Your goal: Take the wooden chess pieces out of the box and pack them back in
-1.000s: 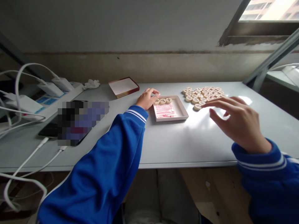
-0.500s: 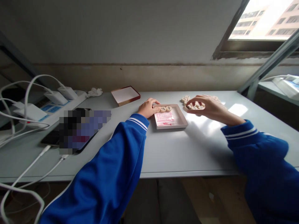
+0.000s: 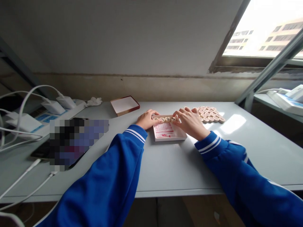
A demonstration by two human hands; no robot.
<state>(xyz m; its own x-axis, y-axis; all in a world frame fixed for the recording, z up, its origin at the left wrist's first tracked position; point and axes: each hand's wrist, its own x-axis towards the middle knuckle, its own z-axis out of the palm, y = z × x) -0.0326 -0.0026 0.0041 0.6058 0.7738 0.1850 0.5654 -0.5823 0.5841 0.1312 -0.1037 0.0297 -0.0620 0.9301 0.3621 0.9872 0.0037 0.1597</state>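
A shallow white box [image 3: 169,136] lies on the grey table [image 3: 170,164], with a red-printed sheet [image 3: 164,130] inside and a row of round wooden game pieces [image 3: 164,119] along its far edge. My left hand [image 3: 146,119] rests curled against the box's left far corner. My right hand [image 3: 189,122] is over the box's right far corner, fingertips pinched on the rightmost piece of the row [image 3: 174,119]. A pile of several more wooden pieces [image 3: 210,114] lies just right of my right hand.
A red-edged box lid [image 3: 124,105] lies at the back left. A phone [image 3: 71,138] with cables and a power strip with white chargers [image 3: 47,110] fill the left side. A wall and a window frame [image 3: 255,78] run behind the table.
My right hand has come from the pile of pieces leftward to the box, and the row in the box has one more piece. The left hand has stayed at the box.
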